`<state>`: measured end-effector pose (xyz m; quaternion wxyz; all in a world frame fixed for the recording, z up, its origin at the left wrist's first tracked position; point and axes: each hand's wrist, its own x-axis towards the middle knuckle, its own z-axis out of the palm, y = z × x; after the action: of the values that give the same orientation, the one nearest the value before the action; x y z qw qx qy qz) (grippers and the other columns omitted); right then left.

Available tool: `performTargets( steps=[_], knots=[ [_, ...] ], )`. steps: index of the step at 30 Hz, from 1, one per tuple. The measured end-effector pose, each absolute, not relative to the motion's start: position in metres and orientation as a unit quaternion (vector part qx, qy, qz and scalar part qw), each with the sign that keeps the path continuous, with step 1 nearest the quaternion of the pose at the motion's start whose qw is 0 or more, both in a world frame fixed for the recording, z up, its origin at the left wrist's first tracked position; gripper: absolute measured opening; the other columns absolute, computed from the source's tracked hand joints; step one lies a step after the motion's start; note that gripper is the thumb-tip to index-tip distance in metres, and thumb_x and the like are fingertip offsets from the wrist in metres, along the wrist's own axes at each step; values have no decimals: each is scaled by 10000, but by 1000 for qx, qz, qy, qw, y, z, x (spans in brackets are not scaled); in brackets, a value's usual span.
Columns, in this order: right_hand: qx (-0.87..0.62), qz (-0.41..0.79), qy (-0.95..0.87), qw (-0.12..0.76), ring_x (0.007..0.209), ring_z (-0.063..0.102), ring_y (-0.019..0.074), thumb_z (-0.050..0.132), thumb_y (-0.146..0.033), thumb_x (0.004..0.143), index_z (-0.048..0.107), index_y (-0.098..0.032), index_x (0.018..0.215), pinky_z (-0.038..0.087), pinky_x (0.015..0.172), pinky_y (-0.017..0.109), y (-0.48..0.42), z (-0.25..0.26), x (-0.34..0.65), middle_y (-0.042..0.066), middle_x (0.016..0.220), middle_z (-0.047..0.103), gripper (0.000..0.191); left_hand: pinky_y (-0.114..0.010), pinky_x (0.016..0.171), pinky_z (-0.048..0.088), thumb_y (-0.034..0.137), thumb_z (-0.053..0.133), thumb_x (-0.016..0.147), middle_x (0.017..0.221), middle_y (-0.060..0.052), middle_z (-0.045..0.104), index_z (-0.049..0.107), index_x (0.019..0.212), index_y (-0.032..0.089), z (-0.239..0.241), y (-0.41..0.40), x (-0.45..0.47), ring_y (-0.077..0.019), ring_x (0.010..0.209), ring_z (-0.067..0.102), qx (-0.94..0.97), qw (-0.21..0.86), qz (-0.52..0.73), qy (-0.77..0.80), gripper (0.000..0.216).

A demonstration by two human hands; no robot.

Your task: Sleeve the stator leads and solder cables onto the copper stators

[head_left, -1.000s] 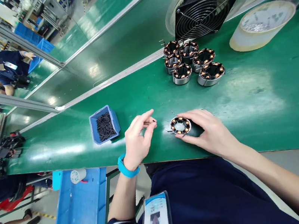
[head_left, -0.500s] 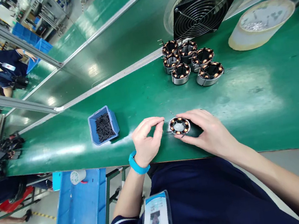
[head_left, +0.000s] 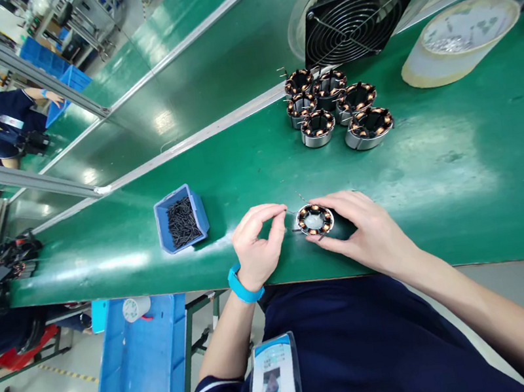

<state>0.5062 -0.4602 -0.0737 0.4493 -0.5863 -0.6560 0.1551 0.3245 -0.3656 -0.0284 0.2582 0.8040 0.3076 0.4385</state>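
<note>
My right hand (head_left: pixel 363 226) grips a motor stator (head_left: pixel 315 220) by its metal rim, thumb on the near side and fingers on the far side. The stator is a ring with copper windings, black insulation and a hollow centre. Thin leads stick out from it, and short black sleeves (head_left: pixel 296 230) show at its left and near edges. Just left of it, my left hand (head_left: pixel 262 242) is closed in a pinch of thumb and forefinger. A tiny dark sleeve-like piece (head_left: pixel 286 209) shows at those fingertips, by a thin wire lead; its exact form is hard to make out.
A blue bin (head_left: pixel 201 215) of small black tubes stands to the left. Several wound stators (head_left: pixel 318 129) are grouped behind my hands, before a black fan grille (head_left: pixel 359 25). A white tub (head_left: pixel 440 65) stands far right. A blue crate (head_left: pixel 137 381) is below the green bench (head_left: pixel 445 220).
My hands and the stator keep nearly the same position and grip. At far left, a person's hand now reaches the dark parts on the bench.
</note>
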Motion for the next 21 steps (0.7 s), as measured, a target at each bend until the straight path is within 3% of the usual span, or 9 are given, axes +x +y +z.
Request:
performTargets(
  steps=[5,11,15,19,21],
  knots=[
    [-585,154,-656,451,1040,639,304,671,-434,990,552,-225,1320,500,886,460,-461,-73,507,110,1148,677,408,-319,813,610,128,686,921,933,-51,781,738,981,182,-34,-366,324,-158,884,736,804,269,442,292,96],
    [-584,158,-658,449,1045,646,309,662,-436,991,561,-235,1324,505,895,471,-460,-75,507,106,1167,682,402,-335,907,623,207,656,963,979,-36,792,591,1392,216,-53,-371,328,-153,880,761,806,317,407,291,434],
    [-586,151,-659,447,1027,657,323,632,-478,1000,568,-252,1329,510,886,487,-461,-77,507,105,1170,687,404,-376,948,621,334,602,1010,1147,-82,769,513,1476,242,-39,-357,314,-191,1022,755,822,356,350,276,484],
    [-582,150,-657,455,1001,674,353,627,-508,990,576,-291,1323,526,868,532,-461,-78,507,108,1158,697,401,-410,958,612,360,308,1103,1536,-168,528,194,1635,285,3,-334,278,-234,1310,632,799,329,369,342,548],
    [-582,142,-658,456,976,690,362,631,-486,983,572,-344,1333,545,848,550,-460,-79,507,107,1147,708,383,-439,970,601,343,309,1101,1619,-163,421,100,1651,313,19,-328,260,-249,1376,577,806,278,367,371,589]
  ],
)
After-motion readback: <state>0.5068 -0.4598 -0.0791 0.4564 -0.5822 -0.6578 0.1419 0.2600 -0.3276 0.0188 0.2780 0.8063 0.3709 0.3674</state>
